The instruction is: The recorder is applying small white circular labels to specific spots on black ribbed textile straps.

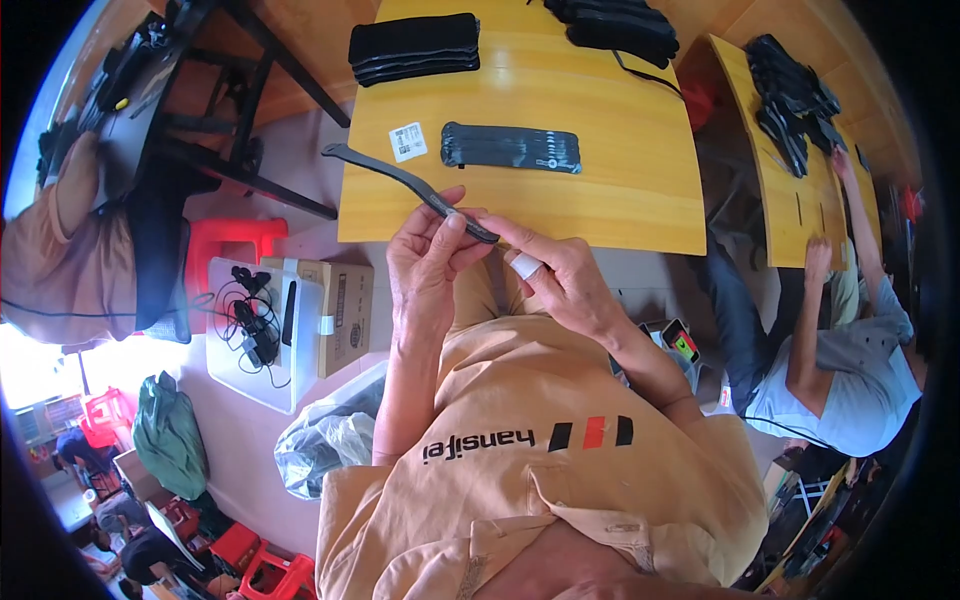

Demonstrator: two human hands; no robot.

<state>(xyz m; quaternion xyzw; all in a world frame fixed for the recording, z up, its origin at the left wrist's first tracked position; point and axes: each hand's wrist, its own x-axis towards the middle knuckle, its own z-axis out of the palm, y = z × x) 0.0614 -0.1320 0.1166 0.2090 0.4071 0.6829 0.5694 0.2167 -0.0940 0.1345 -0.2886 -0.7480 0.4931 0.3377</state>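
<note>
So the left hand (pixel 425 255) has a firm pinch on a long, flat, dark grey strap-like strip (pixel 410 183), thumb on top, fingers curled behind it. The strip is up in the air just off the near edge of the yellow wooden table (pixel 620 205), free end pointing far left. The right hand (pixel 575 290) is partly curled, with white tape (pixel 525 265) wrapped round 1 digit and its index fingertip at the strip's near end; can't tell if it's actually gripping.

On the table, a dark grey flat bundle in shiny wrap (pixel 510 148) lies near the middle, with a square white printed label (pixel 407 142) just left of it. Far left there's a neat stack of black flat pieces (pixel 415 48), and far right a pile of black bundles (pixel 620 32).

Off to the left on the floor: a white plastic bin (pixel 230 375) with tangled black cables (pixel 258 335) in it, right beside a brown cardboard box (pixel 348 315).
</note>
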